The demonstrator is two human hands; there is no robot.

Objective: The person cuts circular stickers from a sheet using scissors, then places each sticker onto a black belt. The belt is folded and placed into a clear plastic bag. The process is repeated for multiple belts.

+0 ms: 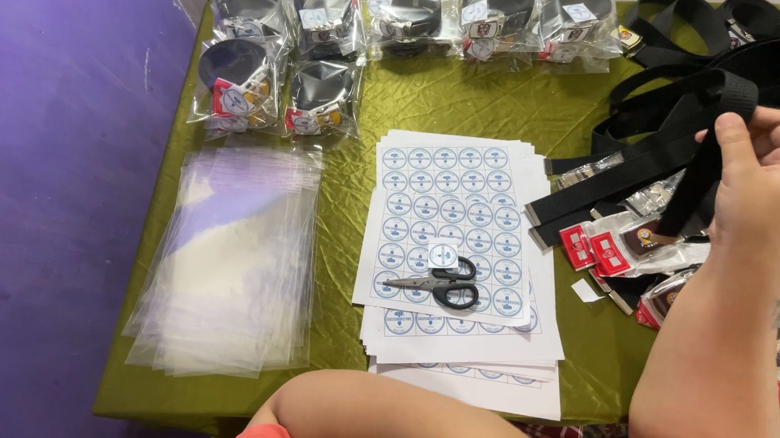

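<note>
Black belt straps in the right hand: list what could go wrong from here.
1. The right hand holds one black strap out of a tangled pile; pulling may drag other straps along.
2. Trailing straps could sweep the red-tagged buckles off the table's green cloth.
3. The scissors lie loose on the sticker sheets; a dragged strap might shift them.
</note>
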